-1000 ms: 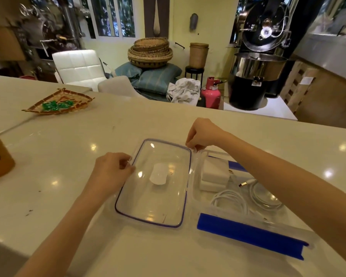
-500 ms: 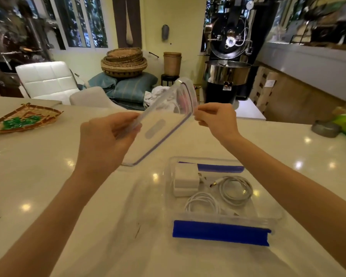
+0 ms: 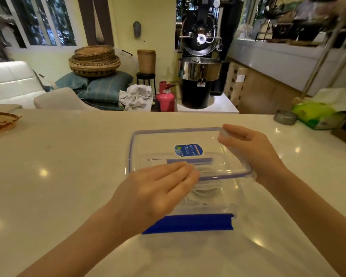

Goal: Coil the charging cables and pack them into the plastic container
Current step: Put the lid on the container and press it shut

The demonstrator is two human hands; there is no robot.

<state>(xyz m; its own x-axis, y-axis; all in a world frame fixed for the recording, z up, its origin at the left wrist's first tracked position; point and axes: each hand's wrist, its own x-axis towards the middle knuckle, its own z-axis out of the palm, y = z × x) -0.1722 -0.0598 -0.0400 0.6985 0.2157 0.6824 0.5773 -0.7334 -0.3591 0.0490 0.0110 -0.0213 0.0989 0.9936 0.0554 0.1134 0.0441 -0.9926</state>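
A clear plastic lid (image 3: 154, 144) with a blue rim and a blue sticker hovers tilted over the clear plastic container (image 3: 236, 208) on the counter. My right hand (image 3: 250, 152) grips the lid's right edge. My left hand (image 3: 156, 190) lies flat on the lid's near left part, fingers together. White coiled charging cables (image 3: 200, 196) show dimly inside the container, under the lid and partly hidden by my left hand. The container's near blue clip (image 3: 190, 223) lies open toward me; the far blue clip (image 3: 190, 161) shows through the lid.
A woven tray (image 3: 0, 122) sits at the counter's left edge. A grey round dish (image 3: 285, 116) and a green tissue pack (image 3: 320, 114) stand at the far right. The counter's far edge (image 3: 128, 111) runs just behind the container.
The lid lay on the counter left of the container, was lifted by both hands, and is now turned over above the container. My left hand shifted from the lid's edge onto its top.
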